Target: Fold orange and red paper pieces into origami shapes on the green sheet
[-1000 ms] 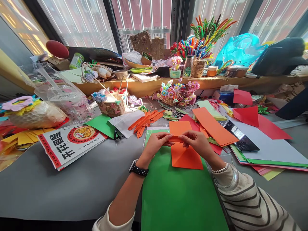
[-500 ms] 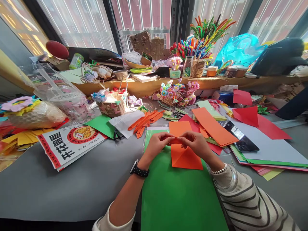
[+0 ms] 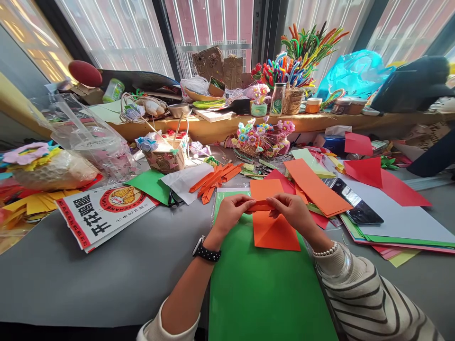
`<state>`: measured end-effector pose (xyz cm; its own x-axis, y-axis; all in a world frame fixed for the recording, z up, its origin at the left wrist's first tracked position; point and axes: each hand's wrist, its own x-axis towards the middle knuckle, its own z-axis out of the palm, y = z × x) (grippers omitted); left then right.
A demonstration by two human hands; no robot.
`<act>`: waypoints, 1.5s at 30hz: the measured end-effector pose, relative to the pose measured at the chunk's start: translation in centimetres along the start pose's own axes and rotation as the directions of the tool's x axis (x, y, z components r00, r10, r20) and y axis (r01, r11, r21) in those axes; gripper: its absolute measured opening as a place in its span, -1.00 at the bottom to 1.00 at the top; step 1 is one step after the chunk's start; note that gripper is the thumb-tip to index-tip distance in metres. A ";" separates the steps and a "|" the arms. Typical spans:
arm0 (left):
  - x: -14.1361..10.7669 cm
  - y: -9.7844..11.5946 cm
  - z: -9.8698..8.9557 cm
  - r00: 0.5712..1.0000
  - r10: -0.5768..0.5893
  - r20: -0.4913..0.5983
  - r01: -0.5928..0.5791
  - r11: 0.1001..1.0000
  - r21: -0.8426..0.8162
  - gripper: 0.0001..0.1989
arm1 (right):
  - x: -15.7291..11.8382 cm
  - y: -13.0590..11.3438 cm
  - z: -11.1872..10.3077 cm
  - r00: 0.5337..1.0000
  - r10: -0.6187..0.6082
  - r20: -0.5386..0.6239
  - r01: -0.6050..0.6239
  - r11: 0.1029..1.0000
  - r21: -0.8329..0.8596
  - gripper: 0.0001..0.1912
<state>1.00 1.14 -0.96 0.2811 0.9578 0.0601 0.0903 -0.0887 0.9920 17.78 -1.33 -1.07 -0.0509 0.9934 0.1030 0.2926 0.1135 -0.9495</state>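
Between my two hands is a small folded strip of orange paper (image 3: pixel 261 205), held level. My left hand (image 3: pixel 232 208) pinches its left end between thumb and fingers. At the other end, my right hand (image 3: pixel 289 208) pinches it the same way. Below lies a larger orange sheet (image 3: pixel 275 233) with faint crease lines, resting on a green sheet (image 3: pixel 263 289) that reaches to the front of the view. A pile of folded orange strips (image 3: pixel 218 180) sits beyond my left hand. More orange paper (image 3: pixel 316 187) lies to the right of my right hand.
A phone (image 3: pixel 359 201) rests on stacked coloured paper (image 3: pixel 408 225) at right. At left are a printed paper bag (image 3: pixel 103 215) and a plastic-wrapped cup (image 3: pixel 101 147). A flower basket (image 3: pixel 165 154) and pipe cleaners (image 3: pixel 284 71) stand toward the window.
My hands have moved slightly apart, and more of the folded orange strip shows between them. The things on the table have stayed in place.
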 end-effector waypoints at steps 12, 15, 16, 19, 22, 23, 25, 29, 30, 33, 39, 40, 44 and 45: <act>-0.2 -0.1 0.2 0.992 0.124 -0.001 -0.123 0.987 0.103 -0.83 | -0.2 0.0 0.4 0.981 -0.193 -0.027 0.180 0.952 -0.248 -0.75; -0.3 -0.1 0.4 0.988 0.152 0.021 -0.154 0.984 0.092 -0.84 | -0.3 -0.1 0.5 0.977 -0.213 -0.005 0.205 0.945 -0.255 -0.76; -0.4 0.0 0.4 0.988 0.152 0.024 -0.153 0.985 0.078 -0.84 | -0.3 -0.2 0.6 0.975 -0.221 -0.014 0.210 0.942 -0.261 -0.76; -0.4 0.3 0.5 0.992 0.127 0.007 -0.127 0.991 0.040 -0.82 | -0.4 -0.2 0.5 0.969 -0.238 -0.071 0.211 0.940 -0.268 -0.75; -0.4 0.6 0.4 0.995 0.100 -0.028 -0.100 0.995 0.015 -0.80 | -0.5 -0.4 0.4 0.959 -0.239 -0.154 0.196 0.948 -0.250 -0.73; -0.3 0.7 0.3 0.995 0.095 -0.036 -0.094 0.995 0.011 -0.79 | -0.5 -0.4 0.4 0.958 -0.231 -0.168 0.189 0.954 -0.231 -0.72; -0.3 0.7 0.2 0.995 0.089 -0.040 -0.089 0.996 0.008 -0.79 | -0.5 -0.6 0.3 0.963 -0.211 -0.168 0.179 0.966 -0.187 -0.70; -0.2 0.6 0.1 0.994 0.104 -0.030 -0.104 0.994 0.023 -0.80 | -0.4 -0.7 0.2 0.973 -0.187 -0.134 0.165 0.973 -0.158 -0.70; -0.2 0.5 0.1 0.993 0.112 -0.034 -0.111 0.993 0.037 -0.81 | -0.3 -0.6 0.1 0.976 -0.181 -0.122 0.161 0.974 -0.157 -0.71; -0.3 0.3 0.3 0.991 0.129 -0.035 -0.126 0.989 0.072 -0.80 | -0.2 -0.2 0.2 0.981 -0.177 -0.078 0.166 0.977 -0.135 -0.74; -0.5 0.0 0.4 0.986 0.158 -0.043 -0.151 0.980 0.132 -0.79 | -0.2 0.0 0.5 0.980 -0.196 -0.025 0.190 0.970 -0.153 -0.79; -0.4 0.1 0.4 0.987 0.150 -0.060 -0.141 0.981 0.136 -0.78 | -0.2 -0.1 0.5 0.980 -0.197 -0.034 0.189 0.967 -0.172 -0.78; -0.4 0.3 0.3 0.990 0.134 -0.045 -0.128 0.985 0.113 -0.79 | -0.2 -0.2 0.4 0.973 -0.221 -0.068 0.199 0.949 -0.244 -0.78; -0.4 0.3 0.3 0.989 0.143 -0.036 -0.138 0.984 0.116 -0.79 | -0.2 -0.2 0.4 0.971 -0.227 -0.070 0.203 0.947 -0.251 -0.78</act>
<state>1.18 0.68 -0.73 0.2567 0.9444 0.2055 0.1606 -0.2513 0.9545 17.34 -1.56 -1.00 -0.0492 0.9405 0.3363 0.5058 0.3138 -0.8035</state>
